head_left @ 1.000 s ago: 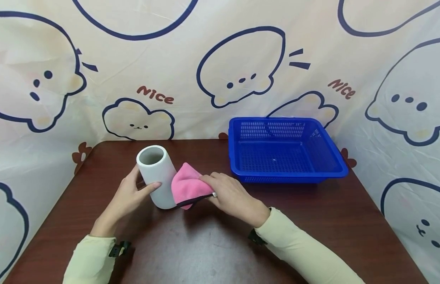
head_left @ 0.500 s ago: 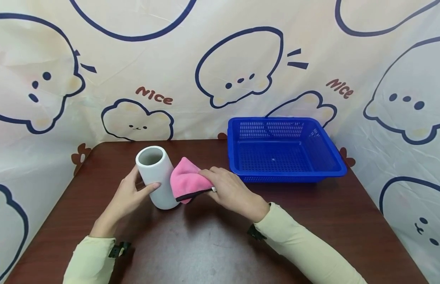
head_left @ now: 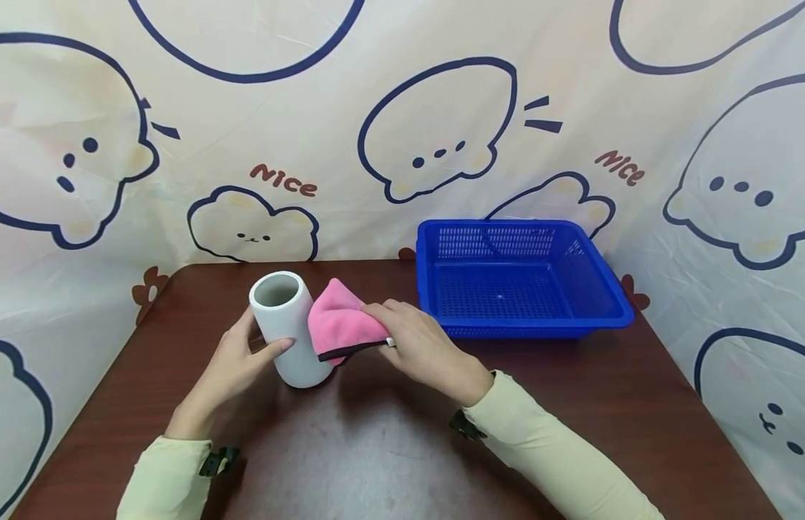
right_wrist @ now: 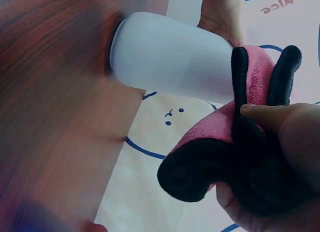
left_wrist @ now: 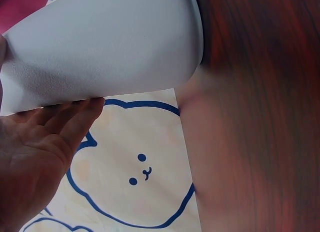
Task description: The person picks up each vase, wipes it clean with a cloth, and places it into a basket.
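Note:
A white cylindrical vase [head_left: 292,339] stands upright on the table, its round mouth facing up. The left hand [head_left: 229,365] grips its left side, thumb across the front; in the left wrist view the fingers [left_wrist: 75,117] lie along the vase [left_wrist: 110,46]. The right hand [head_left: 428,350] pinches a folded pink cloth [head_left: 344,325] with black edging, held against or right beside the vase's right side. In the right wrist view the thumb [right_wrist: 270,117] presses on the black edging, and the pink cloth [right_wrist: 257,76] overlaps the upper end of the vase [right_wrist: 170,56].
A blue perforated plastic basket [head_left: 525,323] sits at the back right of the dark brown wooden table [head_left: 376,448]. Behind and beside the table hangs a pale curtain [head_left: 337,144] with cartoon outlines and lettering.
The right hand and the pink cloth have moved upward along the vase's right side. The left hand and vase have stayed in place, while the head view has shifted slightly.

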The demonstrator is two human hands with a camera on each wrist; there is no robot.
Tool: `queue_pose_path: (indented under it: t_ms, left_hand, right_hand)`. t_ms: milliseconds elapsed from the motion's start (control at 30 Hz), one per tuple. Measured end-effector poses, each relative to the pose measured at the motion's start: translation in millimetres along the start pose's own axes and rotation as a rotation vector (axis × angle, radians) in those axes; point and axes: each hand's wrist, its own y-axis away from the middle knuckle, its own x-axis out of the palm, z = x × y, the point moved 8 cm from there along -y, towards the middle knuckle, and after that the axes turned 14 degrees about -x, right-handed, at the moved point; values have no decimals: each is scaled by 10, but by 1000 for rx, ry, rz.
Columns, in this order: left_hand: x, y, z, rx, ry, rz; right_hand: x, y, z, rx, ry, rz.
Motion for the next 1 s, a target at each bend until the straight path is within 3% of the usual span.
queue_pose_path:
  t_ms: [300, 767, 1000]
  left_hand:
    - [14, -9, 35, 1, -1, -6]
    - [-2, 3, -19, 10, 9, 8]
    - [-4, 1, -11, 19, 9, 5]
  right_hand:
    - [-42, -57, 21, -19, 5, -54]
    - [-75, -155, 57, -34, 16, -108]
    - [-25, -195, 50, -15, -8, -98]
